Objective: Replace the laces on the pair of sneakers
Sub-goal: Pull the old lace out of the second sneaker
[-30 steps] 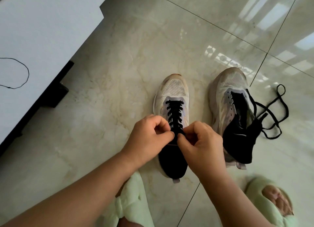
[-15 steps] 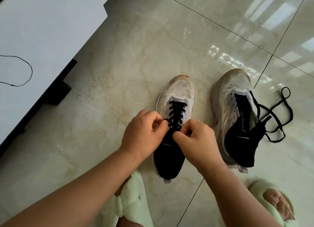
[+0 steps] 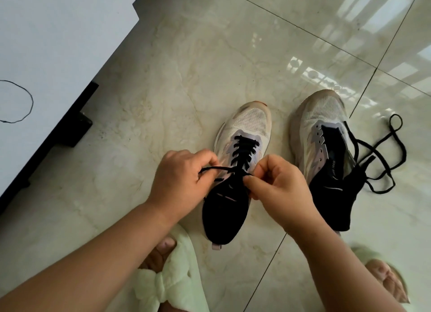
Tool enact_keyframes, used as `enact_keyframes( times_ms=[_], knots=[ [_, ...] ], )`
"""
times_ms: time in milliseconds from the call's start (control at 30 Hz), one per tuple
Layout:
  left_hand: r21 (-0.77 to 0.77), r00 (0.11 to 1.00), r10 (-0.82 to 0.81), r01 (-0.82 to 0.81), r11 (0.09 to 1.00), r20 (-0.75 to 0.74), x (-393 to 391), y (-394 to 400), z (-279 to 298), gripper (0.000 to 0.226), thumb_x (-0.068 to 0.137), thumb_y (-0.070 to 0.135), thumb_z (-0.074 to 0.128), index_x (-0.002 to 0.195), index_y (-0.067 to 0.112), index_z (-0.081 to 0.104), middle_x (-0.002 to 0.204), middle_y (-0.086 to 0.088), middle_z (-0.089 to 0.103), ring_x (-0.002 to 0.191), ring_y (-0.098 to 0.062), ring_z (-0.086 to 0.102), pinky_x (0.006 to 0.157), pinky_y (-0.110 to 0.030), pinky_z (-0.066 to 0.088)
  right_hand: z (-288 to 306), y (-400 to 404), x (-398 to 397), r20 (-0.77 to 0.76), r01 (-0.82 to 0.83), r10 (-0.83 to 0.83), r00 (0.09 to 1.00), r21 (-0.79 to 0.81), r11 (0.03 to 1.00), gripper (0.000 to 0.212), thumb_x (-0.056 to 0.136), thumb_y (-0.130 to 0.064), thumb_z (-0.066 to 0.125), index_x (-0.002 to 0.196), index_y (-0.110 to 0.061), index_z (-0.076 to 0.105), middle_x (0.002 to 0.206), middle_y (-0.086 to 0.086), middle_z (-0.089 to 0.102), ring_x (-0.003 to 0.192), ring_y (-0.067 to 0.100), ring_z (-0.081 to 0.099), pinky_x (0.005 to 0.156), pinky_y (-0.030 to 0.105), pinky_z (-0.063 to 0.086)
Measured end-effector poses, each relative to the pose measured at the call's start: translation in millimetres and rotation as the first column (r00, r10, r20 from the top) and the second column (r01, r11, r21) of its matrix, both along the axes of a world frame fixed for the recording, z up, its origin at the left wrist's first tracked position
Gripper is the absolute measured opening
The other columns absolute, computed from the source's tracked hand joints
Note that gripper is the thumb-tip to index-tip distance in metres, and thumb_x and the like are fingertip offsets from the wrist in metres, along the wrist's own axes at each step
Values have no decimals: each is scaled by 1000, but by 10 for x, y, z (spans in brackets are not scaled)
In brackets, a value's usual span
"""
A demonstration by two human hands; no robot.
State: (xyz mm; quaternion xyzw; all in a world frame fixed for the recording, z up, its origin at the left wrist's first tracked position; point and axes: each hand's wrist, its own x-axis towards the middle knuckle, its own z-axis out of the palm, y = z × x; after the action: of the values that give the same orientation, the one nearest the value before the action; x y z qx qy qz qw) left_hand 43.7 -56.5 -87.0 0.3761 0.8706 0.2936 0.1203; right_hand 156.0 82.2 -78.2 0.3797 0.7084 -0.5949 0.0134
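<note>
At frame centre, the left hand point(image 3: 184, 181) and right hand point(image 3: 277, 185) each pinch an end of the black flat lace point(image 3: 243, 151). The laced white mesh sneaker point(image 3: 247, 134) points toe-up between them.

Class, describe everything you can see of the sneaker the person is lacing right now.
The laced sneaker stands upright on the tiled floor, toe pointing away, left of its unlaced partner. Its toe is pale mesh, worn and a little dirty; grey eyelet panels flank a black lace crossed in rows; the heel part is black fabric with a small pull tab. The left hand and right hand each pinch a lace end near the top eyelets.
</note>
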Motion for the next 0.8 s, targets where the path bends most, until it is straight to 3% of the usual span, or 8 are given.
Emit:
enact_keyframes(
  times_ms=[100, 200, 267, 367, 467, 600, 700, 800],
  knots=[
    [-32, 963, 227, -225, 974, 142, 85, 45, -2, 15, 79, 27, 67, 86, 19, 57, 79, 10, 54, 63, -5, 51, 61, -19, 43, -10, -55, -21, 0, -49, 50, 999, 199, 979, 17, 76, -11, 62, 70, -20, 48, 55, -10, 50, 50, 3, 43, 46, 17, 38],
    [-183, 595, 589, -601, 778, 547, 315, 215, -30, 26, 78, 42, 62, 86, 19, 53, 88, 3, 59, 76, -8, 58, 62, -19, 42, -62, -168, -30, 37, 143, -154, 987, 200, 969, 16, 77, -19, 63, 67, -22, 51, 53, -13, 54, 51, 1, 47, 47, 15, 38],
    [-209, 430, 641, -704, 679, 636, 453, 303, -67, 23, 83, 39, 59, 80, 17, 54, 80, 0, 62, 72, -12, 60, 57, -21, 43, -106, -244, -12, 79, 230, -252, 964, 222, 948, 21, 79, -25, 61, 62, -20, 49, 54, -17, 54, 51, 2, 47, 48, 18, 36],
    [-79, 562, 592, -683, 726, 578, 524, 284, -107, 23, 88, 33, 58, 73, 16, 52, 70, -1, 60, 60, -7, 55, 51, -13, 39, -132, -270, 39, 48, 253, -268, 962, 207, 945, 24, 83, -27, 61, 64, -19, 49, 55, -11, 54, 52, 4, 46, 48, 17, 36],
    [38, 730, 485, -570, 820, 480, 464, 146, -133, 24, 86, 30, 61, 76, 12, 50, 63, 1, 57, 55, -9, 52, 52, -21, 42, -122, -192, 87, -27, 84, -80, 996, 313, 946, 22, 88, -24, 60, 71, -16, 48, 58, -11, 49, 56, 6, 46, 50, 14, 34],
    [41, 968, 243, -246, 969, 66, 124, -123, -214, 20, 77, 0, 70, 75, 10, 54, 62, 4, 55, 59, -9, 49, 54, -13, 40, -124, -70, 113, -76, -106, 166, 983, 502, 859, 19, 89, -15, 59, 76, -13, 46, 67, -8, 46, 61, 10, 42, 53, 20, 34],
    [-135, 978, 206, -206, 969, -21, -48, -217, -250, 14, 77, 3, 70, 79, 10, 57, 65, 7, 50, 60, -14, 47, 57, -33, 48, -145, -20, 108, -46, -126, 180, 983, 548, 827, 18, 88, -15, 61, 76, -10, 49, 69, -4, 49, 61, 16, 47, 54, 27, 39],
    [-164, 827, 447, -416, 894, 340, 86, -80, -165, 26, 80, 40, 63, 72, 18, 54, 58, 10, 51, 52, -3, 48, 50, -16, 39, -178, -10, 92, -21, -14, 25, 999, 421, 907, 21, 85, -21, 64, 71, -12, 52, 62, -7, 51, 57, 10, 48, 52, 25, 40]
  ],
)
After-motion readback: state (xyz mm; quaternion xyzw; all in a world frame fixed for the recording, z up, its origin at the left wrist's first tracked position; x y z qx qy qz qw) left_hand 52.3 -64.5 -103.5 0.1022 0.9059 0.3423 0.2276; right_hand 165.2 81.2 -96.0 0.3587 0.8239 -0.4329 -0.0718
